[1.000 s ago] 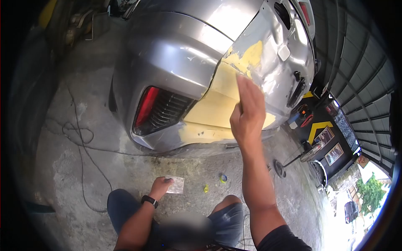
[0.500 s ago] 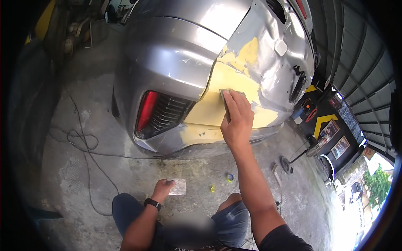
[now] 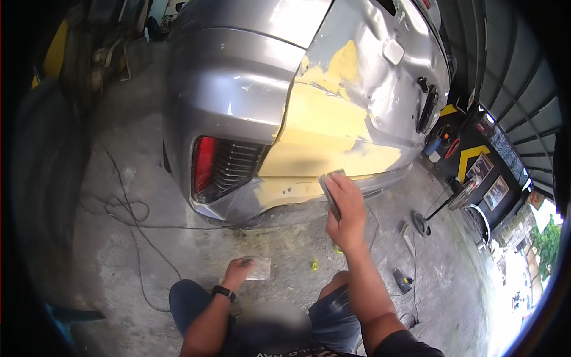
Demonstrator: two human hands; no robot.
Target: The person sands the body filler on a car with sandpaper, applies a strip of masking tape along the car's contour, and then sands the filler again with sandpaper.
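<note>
Above a grey, stained concrete floor [image 3: 196, 256], the rear corner of a silver-grey car body [image 3: 238, 65] is seen, with a smooth yellow coating [image 3: 321, 119] spread over its dented panel beside a red and black tail light [image 3: 205, 166]. Near the lower edge of that coating, a flat, thin grey piece [image 3: 330, 191] is held upright by the right hand [image 3: 348, 211], its fingers closed around it; whether the surface is touched cannot be told. Low over the floor, a pale rectangular sheet [image 3: 259, 269] is gripped at one side by the left hand [image 3: 237, 272], the fingers closed narrowly on it, with a black wristband [image 3: 224, 293] worn just behind. Between the hands, a small yellow-green object [image 3: 314, 265] is set on the floor, and another yellow-green item [image 3: 338, 250] is partly hidden by the right wrist; neither can be made out as a container, nor can any contents be seen. Near the far wall, a blue and white bottle-like container [image 3: 438, 151] is seen, its contents not discernible. A black and yellow tool [image 3: 402, 281] is laid to the right, and a dark looped cable [image 3: 138, 225] is stretched across the floor to the left.
</note>
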